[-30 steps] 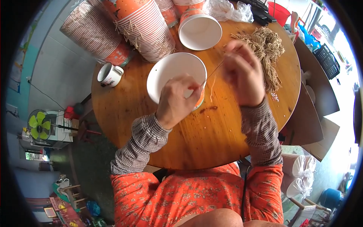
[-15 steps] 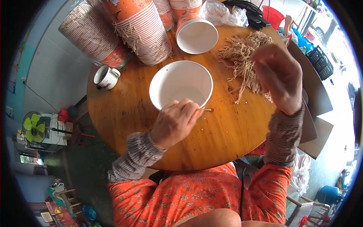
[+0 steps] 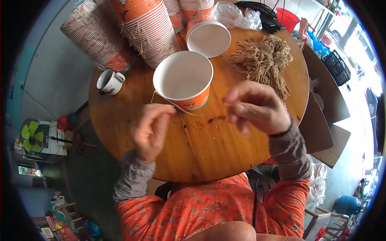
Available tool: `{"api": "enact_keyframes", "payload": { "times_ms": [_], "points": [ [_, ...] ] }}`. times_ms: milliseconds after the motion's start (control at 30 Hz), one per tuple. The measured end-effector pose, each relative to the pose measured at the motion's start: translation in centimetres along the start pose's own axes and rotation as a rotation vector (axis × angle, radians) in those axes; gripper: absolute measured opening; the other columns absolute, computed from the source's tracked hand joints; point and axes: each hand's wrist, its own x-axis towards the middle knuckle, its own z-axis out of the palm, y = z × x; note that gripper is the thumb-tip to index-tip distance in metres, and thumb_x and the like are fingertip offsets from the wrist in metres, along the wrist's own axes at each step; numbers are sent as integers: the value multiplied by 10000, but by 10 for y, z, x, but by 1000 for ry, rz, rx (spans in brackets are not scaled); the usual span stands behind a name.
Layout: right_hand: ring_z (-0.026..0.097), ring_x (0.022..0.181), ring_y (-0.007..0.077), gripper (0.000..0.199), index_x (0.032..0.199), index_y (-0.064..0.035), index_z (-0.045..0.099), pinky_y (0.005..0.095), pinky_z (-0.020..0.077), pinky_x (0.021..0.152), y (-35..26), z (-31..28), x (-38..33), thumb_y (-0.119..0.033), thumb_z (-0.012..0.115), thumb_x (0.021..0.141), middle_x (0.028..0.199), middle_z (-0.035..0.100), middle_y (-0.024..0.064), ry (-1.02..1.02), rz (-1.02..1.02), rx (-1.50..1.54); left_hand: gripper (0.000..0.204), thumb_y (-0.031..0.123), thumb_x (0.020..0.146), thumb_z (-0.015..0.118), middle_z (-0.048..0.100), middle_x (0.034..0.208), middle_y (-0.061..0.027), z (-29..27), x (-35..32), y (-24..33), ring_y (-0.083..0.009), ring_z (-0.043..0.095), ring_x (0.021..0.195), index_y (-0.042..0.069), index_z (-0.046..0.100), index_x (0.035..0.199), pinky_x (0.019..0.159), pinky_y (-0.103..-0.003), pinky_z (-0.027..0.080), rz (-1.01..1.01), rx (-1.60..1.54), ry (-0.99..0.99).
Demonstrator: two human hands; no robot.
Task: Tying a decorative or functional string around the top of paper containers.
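A white-lined paper bucket with an orange outside stands upright on the round wooden table. A thin beige cord hangs at its near side, running from below the rim at the left, its loose end toward the right. My left hand is just nearer than the bucket, slightly blurred, thumb and fingers apart and nothing seen between them. To the right of the bucket, my right hand hovers above the table with bent, spread fingers, also blurred. A bundle of beige cords lies beyond it.
Tall stacks of orange paper buckets stand at the far left. Another bucket lies tipped behind mine. An enamel mug sits at the left edge, clear plastic bags at the back. Cardboard borders the table's right side.
My left hand has left the bucket's rim and moved left. My right hand has come down and left from the cord bundle. The bucket has shifted away, and its cord now shows.
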Motion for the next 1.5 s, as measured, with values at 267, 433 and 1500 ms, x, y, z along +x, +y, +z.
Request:
{"api": "enact_keyframes", "payload": {
  "times_ms": [267,433,1500],
  "points": [
    [633,678,93,177,1129,-9,569,231,539,567,54,11,34,-75,501,980,886,645,65,51,-116,549,490,381,1026,379,620,1165,-120,73,-25,-5,-219,571,1136,-13,510,1286,959,-352,439,-648,-1275,-226],
    [625,671,89,182,1128,-8,567,226,536,575,64,3,22,-95,492,986,884,638,52,161,-136,536,345,249,1000,494,650,1043,-99,73,-31,-4,-163,636,950,-28,579,1187,845,-297,506,-745,-1130,-276],
    [516,652,30,130,910,-39,604,190,444,581,96,19,-5,-165,623,933,757,571,-44,282,-8,-66,245,184,953,581,542,720,-79,60,-4,11,-167,544,666,-18,584,816,587,-283,430,-105,-160,-187]
  ]
}}
